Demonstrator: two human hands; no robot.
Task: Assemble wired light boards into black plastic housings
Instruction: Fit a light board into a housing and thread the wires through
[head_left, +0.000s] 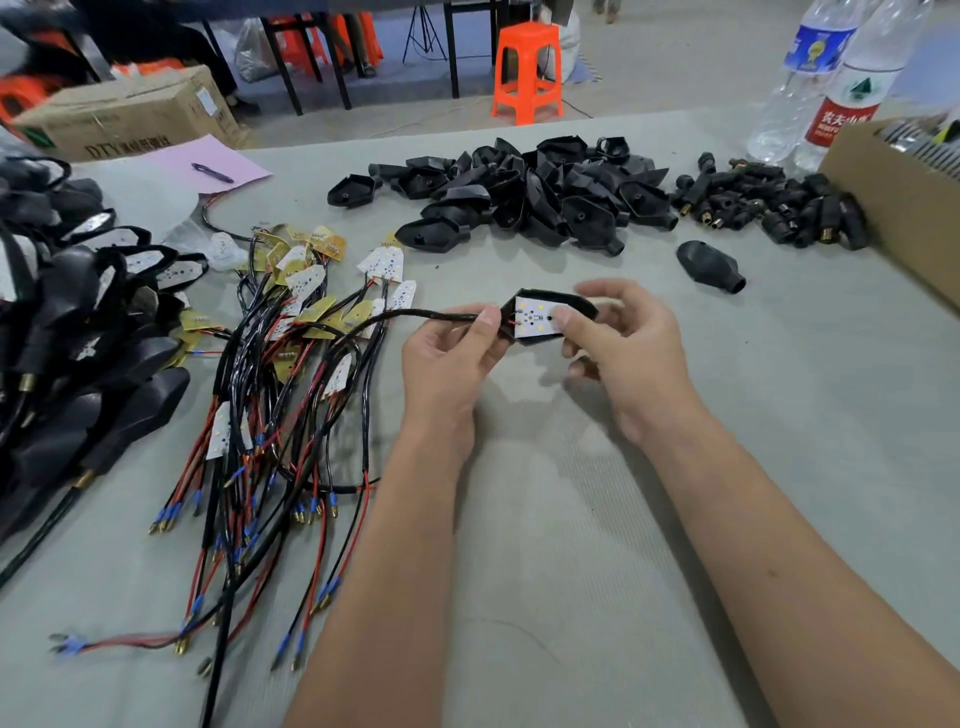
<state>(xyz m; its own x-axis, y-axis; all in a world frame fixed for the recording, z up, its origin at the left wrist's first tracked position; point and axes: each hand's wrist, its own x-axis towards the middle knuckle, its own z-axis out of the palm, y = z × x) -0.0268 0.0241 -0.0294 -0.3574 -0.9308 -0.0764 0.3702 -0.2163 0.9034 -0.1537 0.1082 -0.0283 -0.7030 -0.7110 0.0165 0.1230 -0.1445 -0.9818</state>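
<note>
A black plastic housing (576, 303) is held above the table's middle with a white light board (535, 318) seated in it, LEDs facing up. My left hand (452, 358) pinches the housing's narrow end, where the board's black cable (395, 317) leaves to the left. My right hand (628, 348) grips the housing's wide end, and its thumb presses on the board. A tangle of wired light boards (296, 332) lies to the left. Empty black housings (524, 192) are heaped at the back.
Finished housings with cables (78, 332) are stacked at the far left. A lone housing (709, 265) lies right of the hands. Black connectors (779, 208), a cardboard box (893, 208) and two water bottles (821, 83) stand at the back right. A pink sheet with a pen (213, 171) lies at the back left.
</note>
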